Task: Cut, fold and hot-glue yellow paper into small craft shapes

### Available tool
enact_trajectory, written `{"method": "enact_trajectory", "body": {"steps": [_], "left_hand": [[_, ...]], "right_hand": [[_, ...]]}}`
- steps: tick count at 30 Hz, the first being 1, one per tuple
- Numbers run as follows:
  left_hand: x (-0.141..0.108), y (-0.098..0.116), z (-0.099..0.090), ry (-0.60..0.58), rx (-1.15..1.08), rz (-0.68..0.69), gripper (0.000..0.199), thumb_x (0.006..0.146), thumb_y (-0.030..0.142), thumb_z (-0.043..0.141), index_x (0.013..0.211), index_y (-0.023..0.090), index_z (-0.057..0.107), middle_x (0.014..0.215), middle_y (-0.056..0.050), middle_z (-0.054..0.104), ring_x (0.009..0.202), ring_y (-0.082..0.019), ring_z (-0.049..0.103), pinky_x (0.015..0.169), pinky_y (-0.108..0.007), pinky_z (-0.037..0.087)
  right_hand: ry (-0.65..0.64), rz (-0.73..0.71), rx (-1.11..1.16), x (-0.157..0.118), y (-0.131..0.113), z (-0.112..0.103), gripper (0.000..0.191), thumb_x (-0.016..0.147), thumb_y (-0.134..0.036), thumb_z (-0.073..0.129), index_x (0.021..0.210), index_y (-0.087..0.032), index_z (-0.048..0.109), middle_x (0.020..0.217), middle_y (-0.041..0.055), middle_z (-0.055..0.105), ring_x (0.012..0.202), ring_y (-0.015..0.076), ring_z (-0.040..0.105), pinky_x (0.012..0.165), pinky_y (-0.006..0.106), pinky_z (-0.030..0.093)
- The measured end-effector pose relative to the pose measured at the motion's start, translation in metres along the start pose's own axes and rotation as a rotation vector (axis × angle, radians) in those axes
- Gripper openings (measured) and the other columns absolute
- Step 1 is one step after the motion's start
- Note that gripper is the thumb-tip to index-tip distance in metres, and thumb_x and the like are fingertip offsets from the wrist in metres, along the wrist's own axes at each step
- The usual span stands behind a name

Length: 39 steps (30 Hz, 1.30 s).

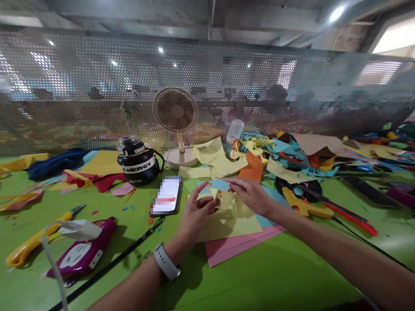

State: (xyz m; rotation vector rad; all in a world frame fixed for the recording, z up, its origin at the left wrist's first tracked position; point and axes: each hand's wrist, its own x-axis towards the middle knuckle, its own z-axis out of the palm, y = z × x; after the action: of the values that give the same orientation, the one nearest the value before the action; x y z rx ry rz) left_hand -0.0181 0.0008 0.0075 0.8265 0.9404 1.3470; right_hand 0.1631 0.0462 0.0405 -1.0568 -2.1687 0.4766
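Observation:
My left hand (198, 211) is curled over the yellow paper sheet (233, 226), its index finger raised. A small piece of yellow paper (214, 192) shows at its fingertips, with orange bits close by. To the right, my right hand (249, 193) is closed in a pinch, fingertips pointing left; a thin dark tip shows near them, too small to name. Beneath the yellow sheet lie pink paper sheets (227, 252) and light blue paper (267, 221). Several small orange-red bits dot the yellow sheet between my hands.
Behind my hands stand a desk fan (177, 111) and a black bottle (138, 166). A phone (167, 194) lies left, near a yellow-handled cutter (42, 235) and purple power bank (87, 248). Right are a yellow glue gun (303, 205), a red-and-black tool (350, 216) and heaped paper scraps (285, 149).

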Motion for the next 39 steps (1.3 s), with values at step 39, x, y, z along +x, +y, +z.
{"method": "enact_trajectory", "body": {"steps": [39], "left_hand": [[0.011,0.005,-0.009,0.165,-0.037,0.04,0.035,0.058,0.027,0.082,0.091,0.02,0.072,0.086,-0.001,0.069,0.073,-0.01,0.06,0.07,-0.023,0.05]], "right_hand": [[-0.226,0.301,-0.756,-0.146,0.085,-0.124,0.056,0.066,-0.019,0.045,0.12,-0.015,0.06,0.12,0.0171,0.061,0.107,0.0315,0.06,0.09,0.046,0.049]]}}
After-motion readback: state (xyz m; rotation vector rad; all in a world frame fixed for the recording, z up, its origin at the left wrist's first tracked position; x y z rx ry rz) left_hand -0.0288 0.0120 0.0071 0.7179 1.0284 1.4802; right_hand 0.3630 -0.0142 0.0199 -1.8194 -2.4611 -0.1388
